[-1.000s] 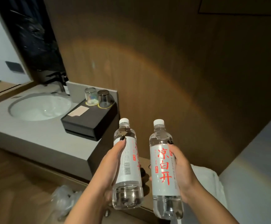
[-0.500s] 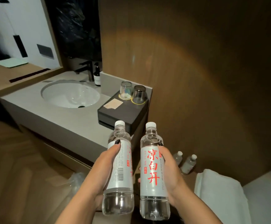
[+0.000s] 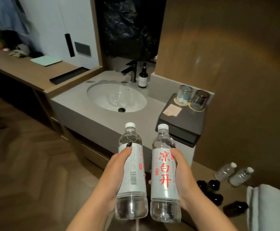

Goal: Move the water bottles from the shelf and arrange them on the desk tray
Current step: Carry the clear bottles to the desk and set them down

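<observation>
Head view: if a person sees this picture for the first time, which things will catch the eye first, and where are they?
First come the two water bottles held upright side by side at the bottom centre: the left hand grips one bottle, the right hand grips the red-lettered bottle. Behind them, the white sink sits in the grey counter. At its right end, two upturned glasses stand on a black box.
</observation>
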Motion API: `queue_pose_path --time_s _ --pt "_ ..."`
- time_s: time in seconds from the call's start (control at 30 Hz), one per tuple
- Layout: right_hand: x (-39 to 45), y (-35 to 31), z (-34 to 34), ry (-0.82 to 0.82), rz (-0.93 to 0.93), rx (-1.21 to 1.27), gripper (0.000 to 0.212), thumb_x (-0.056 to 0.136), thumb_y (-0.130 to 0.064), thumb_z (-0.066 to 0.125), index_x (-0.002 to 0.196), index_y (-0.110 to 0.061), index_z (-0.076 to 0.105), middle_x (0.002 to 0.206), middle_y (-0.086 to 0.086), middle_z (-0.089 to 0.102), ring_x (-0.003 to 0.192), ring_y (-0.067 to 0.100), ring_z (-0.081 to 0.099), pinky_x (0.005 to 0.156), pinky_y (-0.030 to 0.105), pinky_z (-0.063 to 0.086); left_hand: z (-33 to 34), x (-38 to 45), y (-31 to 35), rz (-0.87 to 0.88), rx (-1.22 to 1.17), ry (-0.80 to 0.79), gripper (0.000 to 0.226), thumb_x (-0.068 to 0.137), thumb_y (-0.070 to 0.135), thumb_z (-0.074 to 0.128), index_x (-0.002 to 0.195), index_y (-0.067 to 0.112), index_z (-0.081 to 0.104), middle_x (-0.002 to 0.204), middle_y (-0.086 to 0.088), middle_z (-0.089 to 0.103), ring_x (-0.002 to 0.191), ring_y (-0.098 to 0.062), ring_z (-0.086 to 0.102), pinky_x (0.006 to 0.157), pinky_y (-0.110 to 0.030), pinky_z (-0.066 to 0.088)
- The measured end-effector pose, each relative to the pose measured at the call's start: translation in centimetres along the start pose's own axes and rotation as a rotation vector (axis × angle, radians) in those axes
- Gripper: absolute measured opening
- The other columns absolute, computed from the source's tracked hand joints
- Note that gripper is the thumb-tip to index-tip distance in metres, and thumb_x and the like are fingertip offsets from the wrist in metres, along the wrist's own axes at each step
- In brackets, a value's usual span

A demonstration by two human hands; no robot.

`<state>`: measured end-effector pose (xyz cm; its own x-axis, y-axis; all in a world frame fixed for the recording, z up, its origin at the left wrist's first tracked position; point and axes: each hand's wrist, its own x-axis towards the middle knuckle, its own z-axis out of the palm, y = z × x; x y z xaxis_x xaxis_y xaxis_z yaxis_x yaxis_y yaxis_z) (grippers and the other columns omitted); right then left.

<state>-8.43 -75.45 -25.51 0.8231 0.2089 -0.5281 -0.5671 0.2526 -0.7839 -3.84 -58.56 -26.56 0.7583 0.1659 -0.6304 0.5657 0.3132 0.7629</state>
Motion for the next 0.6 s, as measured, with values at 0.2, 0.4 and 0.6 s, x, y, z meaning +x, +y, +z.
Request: queue_pose_path --time_s 0.2,0.4,0.6 --pt "5.0 0.1 6.7 -0.040 0.002 -0.055 0.038 0.090 -0.049 0.045 0.080 -0.012 0.051 0.063 0.006 0.054 0.058 0.021 0.055 0.068 0.038 0.048 -6.2 1.5 2.5 -0.074 -0.154 -0.009 0.032 0.097 0.029 0.047 0.080 0.002 0.050 0.034 -0.009 0.053 0.025 -0.020 0.052 0.026 -0.025 0.042" --pt "11.9 -1.1 11.9 -0.053 0.042 -0.055 0.041 0.088 -0.051 0.045 0.081 -0.011 0.054 0.066 0.009 0.056 0.060 0.022 0.057 0.071 0.038 0.048 -11.0 5.1 6.6 -0.014 -0.213 0.007 0.027 0.096 0.030 0.049 0.096 0.004 0.054 0.043 -0.008 0.061 0.034 -0.017 0.060 0.035 -0.020 0.047" --pt "20.2 -3.8 18.2 -0.084 0.048 -0.043 0.043 0.082 -0.054 0.048 0.085 -0.012 0.055 0.078 0.015 0.055 0.063 0.024 0.055 0.071 0.039 0.044 -15.1 8.9 12.2 0.132 -0.260 -0.030 0.045 0.089 0.046 0.052 0.109 0.007 0.061 0.077 -0.014 0.065 0.066 -0.027 0.062 0.065 -0.036 0.052"
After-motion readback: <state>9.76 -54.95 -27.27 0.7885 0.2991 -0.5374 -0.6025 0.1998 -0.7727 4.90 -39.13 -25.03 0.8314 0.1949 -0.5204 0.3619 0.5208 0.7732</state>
